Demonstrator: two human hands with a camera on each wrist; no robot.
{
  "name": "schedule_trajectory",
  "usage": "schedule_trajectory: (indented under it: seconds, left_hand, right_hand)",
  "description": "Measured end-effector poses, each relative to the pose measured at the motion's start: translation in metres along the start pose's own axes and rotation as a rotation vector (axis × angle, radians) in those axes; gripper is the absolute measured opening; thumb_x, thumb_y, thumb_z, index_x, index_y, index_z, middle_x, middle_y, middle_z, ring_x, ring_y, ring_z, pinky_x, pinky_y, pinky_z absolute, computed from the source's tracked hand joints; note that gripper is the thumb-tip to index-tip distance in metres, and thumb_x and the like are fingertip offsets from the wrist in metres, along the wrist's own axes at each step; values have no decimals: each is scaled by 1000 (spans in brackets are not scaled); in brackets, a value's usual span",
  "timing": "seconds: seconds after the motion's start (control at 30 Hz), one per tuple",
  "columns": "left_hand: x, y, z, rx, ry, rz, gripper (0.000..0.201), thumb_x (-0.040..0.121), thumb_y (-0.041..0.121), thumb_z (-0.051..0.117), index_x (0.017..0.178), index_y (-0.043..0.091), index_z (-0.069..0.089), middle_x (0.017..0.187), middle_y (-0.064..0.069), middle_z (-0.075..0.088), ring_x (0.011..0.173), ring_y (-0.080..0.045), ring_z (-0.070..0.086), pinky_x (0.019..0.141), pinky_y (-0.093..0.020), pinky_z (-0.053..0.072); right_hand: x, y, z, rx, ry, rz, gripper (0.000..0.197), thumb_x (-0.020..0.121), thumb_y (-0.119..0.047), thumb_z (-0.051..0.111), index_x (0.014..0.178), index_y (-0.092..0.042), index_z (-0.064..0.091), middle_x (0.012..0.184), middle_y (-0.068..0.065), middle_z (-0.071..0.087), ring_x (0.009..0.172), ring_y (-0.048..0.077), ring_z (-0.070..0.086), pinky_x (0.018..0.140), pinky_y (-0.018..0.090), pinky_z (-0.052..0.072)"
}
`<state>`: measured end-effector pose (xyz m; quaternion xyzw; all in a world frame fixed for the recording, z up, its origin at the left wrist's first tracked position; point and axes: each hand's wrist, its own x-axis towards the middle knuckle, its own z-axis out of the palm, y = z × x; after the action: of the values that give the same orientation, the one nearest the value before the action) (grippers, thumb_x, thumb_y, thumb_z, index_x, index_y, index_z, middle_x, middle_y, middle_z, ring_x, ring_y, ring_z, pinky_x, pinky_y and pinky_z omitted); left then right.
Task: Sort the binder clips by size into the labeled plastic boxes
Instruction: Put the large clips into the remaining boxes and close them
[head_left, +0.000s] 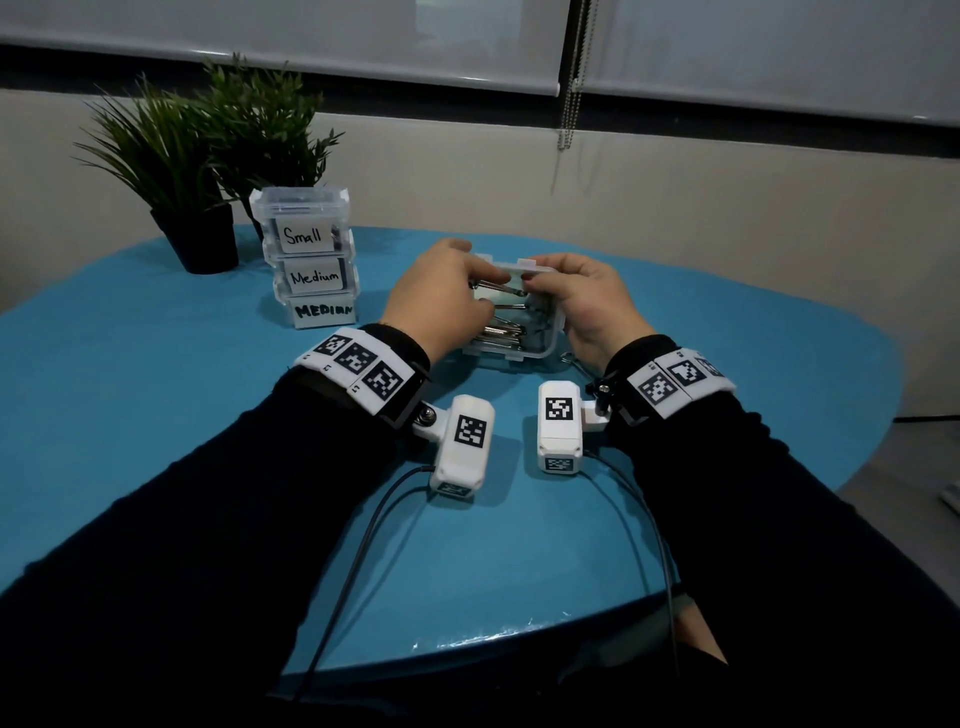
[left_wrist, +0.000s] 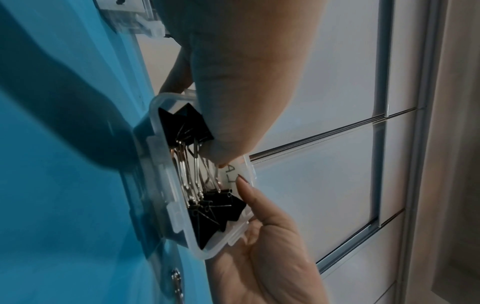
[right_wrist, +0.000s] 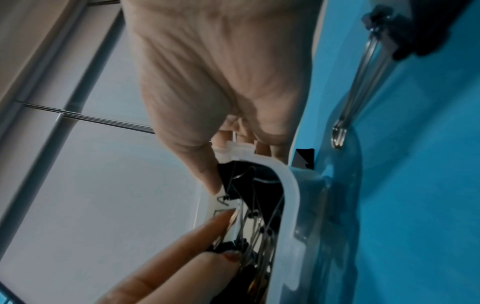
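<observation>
Both hands meet over one open plastic box (head_left: 540, 349) on the blue table (head_left: 208, 415), its long axis running left to right; the left hand (head_left: 441, 296) pinches a binder clip (head_left: 496, 287) by its wire handles, the right hand (head_left: 592, 306) curls round the box's right end; far left stand the labeled boxes (head_left: 311, 260)
</observation>
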<state>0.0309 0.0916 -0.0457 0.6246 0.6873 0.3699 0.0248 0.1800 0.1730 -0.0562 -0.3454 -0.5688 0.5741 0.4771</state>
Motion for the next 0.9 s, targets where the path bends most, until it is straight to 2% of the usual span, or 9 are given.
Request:
schedule_trajectory:
  seconds: [0.1, 0.23, 0.33, 0.4, 0.47, 0.5, 0.6, 0.73, 0.9]
  left_hand:
    - [0, 1, 0, 39, -15, 6, 29, 83, 22, 66, 107, 35, 76, 133, 2, 53, 108, -18, 58, 98, -33, 46]
    - [1, 0, -2, 37, 13, -8, 20, 82, 31, 65, 97, 33, 78, 118, 4, 60, 105, -14, 58, 90, -30, 47]
    - [1, 2, -3, -6, 30, -21, 19, 82, 33, 64, 89, 28, 80, 102, 9, 71, 98, -11, 63, 87, -32, 54]
    - [2, 3, -3, -19, 40, -37, 18, 86, 31, 63, 88, 26, 80, 94, 11, 73, 94, -12, 65, 87, -33, 55]
    - [3, 2, -2, -7, 48, -34, 15, 89, 28, 65, 88, 26, 80, 94, 9, 74, 93, -14, 66, 86, -33, 55]
    - [4, 1, -2, 1, 48, -27, 14, 91, 28, 66, 90, 26, 80, 96, 7, 74, 94, -15, 66, 87, -33, 55]
    - [5, -2, -1, 16, 51, -20, 17, 92, 30, 69, 104, 24, 79, 109, 4, 74, 104, -16, 65, 93, -31, 52]
    - [6, -7, 0, 5, 57, -31, 26, 92, 22, 68, 117, 25, 75, 121, 3, 72, 114, -17, 64, 104, -34, 49]
    - [6, -7, 0, -29, 120, -64, 21, 90, 15, 69, 105, 25, 80, 114, 3, 75, 111, -15, 66, 102, -34, 51]
  right_hand:
    - [0, -3, -3, 14, -46, -9, 24, 83, 8, 67, 103, -3, 71, 85, 7, 73, 69, 13, 68, 68, 30, 56]
    - [6, -8, -13, 59, 28, -42, 24, 82, 0, 61, 97, -13, 73, 108, 2, 73, 100, 12, 64, 99, 39, 42]
    - [12, -7, -20, -173, 209, -87, 30, 87, 2, 51, 102, -12, 72, 109, 3, 71, 90, 7, 61, 82, 23, 46]
    - [14, -2, -23, -413, 215, -87, 35, 88, 1, 48, 108, -16, 71, 107, 0, 67, 90, 11, 62, 76, 20, 53]
    - [14, 6, -23, -566, 106, -14, 38, 86, -2, 51, 109, -27, 70, 110, 3, 67, 94, 20, 68, 81, 34, 60]
    - [13, 8, -22, -618, 18, 43, 36, 87, -3, 56, 110, -29, 69, 107, 5, 69, 86, 22, 70, 71, 36, 61]
    - [4, 7, -19, -813, -189, 132, 14, 92, -12, 67, 92, -26, 69, 83, 1, 71, 60, 13, 65, 52, 21, 52]
    - [6, 7, -25, -910, -53, 104, 7, 84, -15, 76, 83, -22, 75, 77, 0, 73, 73, 20, 69, 74, 32, 58]
    - [14, 4, -32, -972, 102, 39, 27, 72, -1, 82, 65, -23, 68, 73, -4, 69, 79, 20, 67, 75, 28, 54]
